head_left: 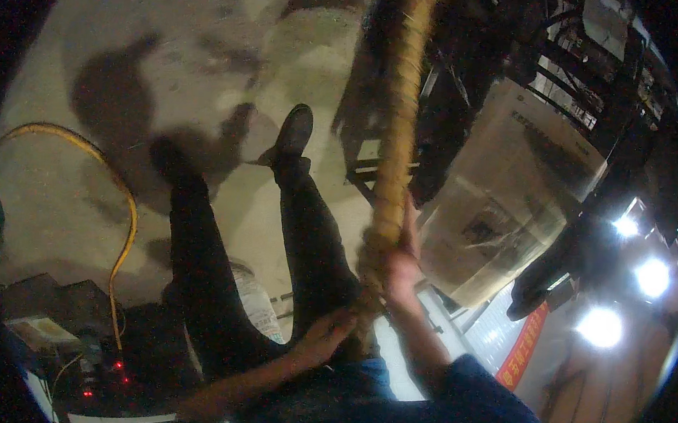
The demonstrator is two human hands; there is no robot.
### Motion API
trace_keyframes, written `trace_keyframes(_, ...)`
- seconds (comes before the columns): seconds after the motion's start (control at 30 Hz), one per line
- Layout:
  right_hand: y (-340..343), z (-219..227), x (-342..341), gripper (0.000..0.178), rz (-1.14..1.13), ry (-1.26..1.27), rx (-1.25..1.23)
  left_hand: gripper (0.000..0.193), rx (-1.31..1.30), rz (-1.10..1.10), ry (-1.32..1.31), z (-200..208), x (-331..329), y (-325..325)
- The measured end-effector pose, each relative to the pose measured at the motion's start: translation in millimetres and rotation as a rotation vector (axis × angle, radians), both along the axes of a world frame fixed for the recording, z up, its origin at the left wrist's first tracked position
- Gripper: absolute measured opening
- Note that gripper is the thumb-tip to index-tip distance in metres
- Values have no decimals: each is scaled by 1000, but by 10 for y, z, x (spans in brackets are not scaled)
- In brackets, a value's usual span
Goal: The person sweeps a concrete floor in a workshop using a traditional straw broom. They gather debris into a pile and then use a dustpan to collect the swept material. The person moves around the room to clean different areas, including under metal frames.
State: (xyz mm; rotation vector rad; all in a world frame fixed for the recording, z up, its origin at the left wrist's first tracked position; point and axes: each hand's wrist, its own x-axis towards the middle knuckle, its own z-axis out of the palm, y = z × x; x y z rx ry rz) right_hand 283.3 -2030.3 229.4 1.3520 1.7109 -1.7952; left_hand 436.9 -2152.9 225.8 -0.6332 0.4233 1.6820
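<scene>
Gripping thick yellow rope [396,146] by its 6 o'clock end, left hand [332,334] plus right hand [403,273]; likely handling stiff, kinda hefty, best held there.

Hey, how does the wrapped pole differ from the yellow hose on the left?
The pole looks much thicker than the hose. The pole runs nearly straight, while the hose bends in a wide arc. The pole's surface looks ridged and wound; the hose looks smoother. The right hand is on the pole, whereas no hand touches the hose. Both are long and yellowish.
</scene>
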Motion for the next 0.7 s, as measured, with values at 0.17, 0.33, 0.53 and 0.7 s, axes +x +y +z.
trace_keyframes(0.17, -625, -1102, -184, 75, 231, 193, 187, 46, -341, -22, 12, -456, -399, -706)
trace_keyframes(0.33, -558, -2148, -231, 68, 310, 309, 216, 47, -508, -150, 376, -1498, -466, -670)
trace_keyframes(0.53, -337, -2828, -874, 59, 436, 269, 264, 42, -652, -100, 519, -2628, -988, -253)
trace_keyframes(0.7, 143, -3380, -944, 54, 661, 365, 410, 42, -593, -284, 535, -3171, -1497, 106)
